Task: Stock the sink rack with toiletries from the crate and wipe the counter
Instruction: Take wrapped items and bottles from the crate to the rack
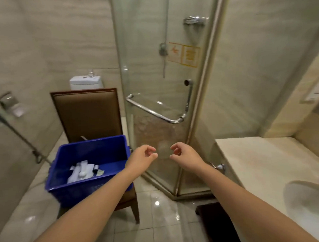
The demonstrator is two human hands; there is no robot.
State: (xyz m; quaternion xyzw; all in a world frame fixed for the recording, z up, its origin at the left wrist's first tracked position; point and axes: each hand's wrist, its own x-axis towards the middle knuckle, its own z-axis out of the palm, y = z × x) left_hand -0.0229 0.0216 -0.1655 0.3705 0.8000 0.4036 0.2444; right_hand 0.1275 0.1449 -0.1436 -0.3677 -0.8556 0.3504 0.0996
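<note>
A blue plastic crate [65,161] stands on a brown chair [89,113] at the left, and several white toiletry packets and tubes [82,172] lie in its bottom. Both my arms reach forward in mid-air in front of the glass shower door. My left hand [142,159] hovers just right of the crate's rim with fingers loosely curled and nothing in it. My right hand [184,154] faces it a short gap away, also loosely curled and holding nothing. The beige counter [262,158] with its white sink basin [308,202] lies to the right. No rack is in view.
A glass shower enclosure with a chrome handle [154,112] stands straight ahead. The toilet cistern [85,82] sits behind the chair. A dark mat [214,224] lies on the glossy tiled floor by the counter. A glass door edge is at the far left.
</note>
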